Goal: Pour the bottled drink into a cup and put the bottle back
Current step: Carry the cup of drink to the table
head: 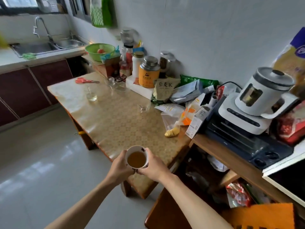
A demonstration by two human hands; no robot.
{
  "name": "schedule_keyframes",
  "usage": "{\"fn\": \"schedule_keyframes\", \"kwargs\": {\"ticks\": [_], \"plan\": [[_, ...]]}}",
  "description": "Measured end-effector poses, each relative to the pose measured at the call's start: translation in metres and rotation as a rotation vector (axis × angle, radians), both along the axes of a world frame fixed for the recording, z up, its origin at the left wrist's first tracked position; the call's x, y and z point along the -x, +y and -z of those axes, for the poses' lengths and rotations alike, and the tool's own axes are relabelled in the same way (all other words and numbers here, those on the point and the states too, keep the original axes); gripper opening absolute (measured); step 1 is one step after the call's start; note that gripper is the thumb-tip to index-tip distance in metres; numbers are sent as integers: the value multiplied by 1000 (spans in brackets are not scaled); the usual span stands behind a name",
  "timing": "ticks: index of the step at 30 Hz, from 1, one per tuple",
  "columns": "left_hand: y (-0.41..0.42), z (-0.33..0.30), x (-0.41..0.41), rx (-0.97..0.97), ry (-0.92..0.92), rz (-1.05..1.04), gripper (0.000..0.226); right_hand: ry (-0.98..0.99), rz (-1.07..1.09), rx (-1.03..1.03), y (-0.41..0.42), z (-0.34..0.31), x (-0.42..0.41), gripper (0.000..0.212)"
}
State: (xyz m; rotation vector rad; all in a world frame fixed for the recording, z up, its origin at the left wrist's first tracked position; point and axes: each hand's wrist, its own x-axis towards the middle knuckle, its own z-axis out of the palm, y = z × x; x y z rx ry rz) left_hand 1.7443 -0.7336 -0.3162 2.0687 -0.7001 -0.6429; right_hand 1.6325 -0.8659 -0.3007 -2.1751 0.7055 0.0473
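Cup [137, 156] position: held in the air at the near edge of the surface [115, 119], upright, between both hands. The cup was white and filled with brown liquid to a little below the rim.

Left hand [119, 167]: placed on the left side of the cup, fingers curled round its wall and gripping it. Right hand [152, 164]: placed on the right side, fingers likewise curled round the cup and gripping it. The tips of both hands met beneath the cup's base. Both forearms extended from the lower edge of the view.

Bottle: several bottles and jars [130, 58] stood crowded at the far end of the surface against the wall; which of them held the drink could not be told.

Other items on the surface: an orange tin [148, 75] with a metal lid beside the jars, a small glass [91, 95] near the far left edge, red-handled scissors [85, 81] beyond it, and a second clear glass [144, 107] near the middle. A pile of packets [179, 95] lay along the wall side. A green basin [99, 52] sat on a box behind the jars.

To the right, a white appliance [257, 100] rested on a dark oven [244, 138], which stood on a wooden shelf. A sink [41, 47] with a tap occupied the far left counter.
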Motion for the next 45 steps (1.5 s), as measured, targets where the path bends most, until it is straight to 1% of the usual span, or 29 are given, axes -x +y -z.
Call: {"fn": "schedule_keyframes", "kwargs": {"ticks": [3,9,12,16,21,25,29,33,37,42,45], "plan": [[-27,4,-12,-44,-15,17,66,11,14,-13,-25,7,-9,85],[-71,11,-29,-57,14,60,65,77,48,-2,-65,14,-26,85],[-88,19,-44,-65,33,120,64,109,95,-19,-75,19,-34,85],[-110,25,-64,-95,42,194,56,144,199,-57,-83,21,-44,85],[-124,38,-91,-114,32,232,64,191,239,-66,-93,23,-67,86],[-128,47,-106,-166,10,262,66,231,277,-75,-89,29,-82,85],[-127,57,-113,-263,-1,296,61,296,282,-90,-80,40,-91,94],[-129,73,-113,-368,-1,330,67,364,275,-100,-76,50,-93,96],[-130,81,-109,-348,23,301,68,392,281,-64,-74,54,-92,100],[-130,75,-109,-335,57,334,72,406,334,-50,-72,51,-94,94],[-128,64,-107,-282,68,383,62,451,304,-35,-75,46,-93,101]]}}
